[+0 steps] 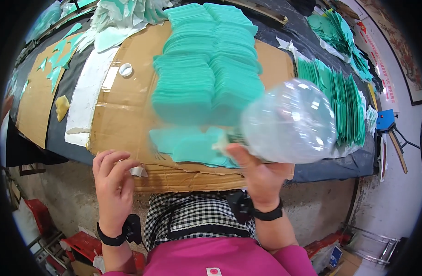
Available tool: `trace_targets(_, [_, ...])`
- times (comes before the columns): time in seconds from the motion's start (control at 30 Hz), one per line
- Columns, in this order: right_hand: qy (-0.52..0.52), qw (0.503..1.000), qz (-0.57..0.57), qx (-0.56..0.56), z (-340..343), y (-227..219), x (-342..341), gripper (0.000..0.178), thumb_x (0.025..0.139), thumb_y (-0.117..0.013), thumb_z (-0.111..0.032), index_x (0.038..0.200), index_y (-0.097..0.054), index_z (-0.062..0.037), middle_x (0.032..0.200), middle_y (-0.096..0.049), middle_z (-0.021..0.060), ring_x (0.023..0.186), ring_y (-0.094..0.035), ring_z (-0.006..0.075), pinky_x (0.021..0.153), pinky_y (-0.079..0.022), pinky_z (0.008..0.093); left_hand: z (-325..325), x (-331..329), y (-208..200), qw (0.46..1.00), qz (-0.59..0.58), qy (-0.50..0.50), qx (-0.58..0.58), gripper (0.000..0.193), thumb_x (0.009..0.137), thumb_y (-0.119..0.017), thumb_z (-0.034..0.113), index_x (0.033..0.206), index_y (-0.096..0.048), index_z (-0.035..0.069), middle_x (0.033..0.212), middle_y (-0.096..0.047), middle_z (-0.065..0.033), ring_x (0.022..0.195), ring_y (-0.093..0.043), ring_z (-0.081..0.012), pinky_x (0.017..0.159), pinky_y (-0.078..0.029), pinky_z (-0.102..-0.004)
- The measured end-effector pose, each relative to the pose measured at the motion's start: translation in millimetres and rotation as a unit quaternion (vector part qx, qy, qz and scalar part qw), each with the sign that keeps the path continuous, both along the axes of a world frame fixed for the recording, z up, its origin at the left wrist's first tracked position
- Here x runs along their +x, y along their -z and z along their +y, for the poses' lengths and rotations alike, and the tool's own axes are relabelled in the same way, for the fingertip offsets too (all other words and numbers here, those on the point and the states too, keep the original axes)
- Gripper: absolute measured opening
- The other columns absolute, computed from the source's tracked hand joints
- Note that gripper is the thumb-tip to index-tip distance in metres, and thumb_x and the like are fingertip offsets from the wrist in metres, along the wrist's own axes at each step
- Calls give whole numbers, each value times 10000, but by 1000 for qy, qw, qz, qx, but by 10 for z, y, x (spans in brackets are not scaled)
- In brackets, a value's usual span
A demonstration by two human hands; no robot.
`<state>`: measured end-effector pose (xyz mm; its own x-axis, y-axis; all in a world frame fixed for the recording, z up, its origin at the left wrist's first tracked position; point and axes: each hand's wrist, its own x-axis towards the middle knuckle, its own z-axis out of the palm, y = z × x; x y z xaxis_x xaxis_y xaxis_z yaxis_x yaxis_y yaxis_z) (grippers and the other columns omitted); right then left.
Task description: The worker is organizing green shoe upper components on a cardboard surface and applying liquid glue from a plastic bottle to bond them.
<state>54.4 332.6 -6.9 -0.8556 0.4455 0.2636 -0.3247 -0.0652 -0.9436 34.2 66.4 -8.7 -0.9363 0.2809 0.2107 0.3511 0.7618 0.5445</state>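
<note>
Hands work at the near edge of a table covered by a large sheet of brown cardboard (123, 115). The right hand (261, 172) is closed around a clear plastic bottle (289, 122), gripping it at its lower end while the rounded body rises up and to the right, blurred and glinting with highlights, in front of the teal stacks. The left hand (113, 177) is at the front lip of the cardboard, its fingers curled and pinching a small scrap of white tape or paper (138, 171) that sits right at the cardboard's edge. Two tall, fanned stacks of teal foam sheets (206, 69) stand side by side in the middle of the cardboard, and a few loose teal sheets (188, 145) lie flat just in front of them, between the two hands and close to the right thumb. A white tape roll (126, 69) lies on the cardboard to the left of the stacks, well apart from both hands. Further left a long white strip (89, 96) runs along the cardboard's side, with a yellow sponge-like piece (62, 106) beside it. More teal sheets (339, 96) lean in rows on the right of the table. Both wrists carry black bands, and the person wears a pink top over a checked garment.
</note>
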Motion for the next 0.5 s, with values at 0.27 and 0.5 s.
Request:
trace_targets(0.27, [-194,951,141,193,-697,28,-350,752,696,-808,-27,1393,-523,-35,1308,-570,158,1215,-525,363,1042,-422,438,-270,122,403,990,57,-25,-125,271,908,-586,25,1168,-660,35,1251,-612,-137,1254,-531,-278,1049,-422,-373])
trace_targets(0.5, [-166,938,169,252,-295,-119,-63,702,734,-801,-43,1387,-544,-31,1245,-595,140,1144,-564,338,989,-467,433,-82,-147,-58,995,75,-9,-69,259,746,-658,3,1000,-684,44,1114,-630,-120,1135,-551,-321,988,-443,-426])
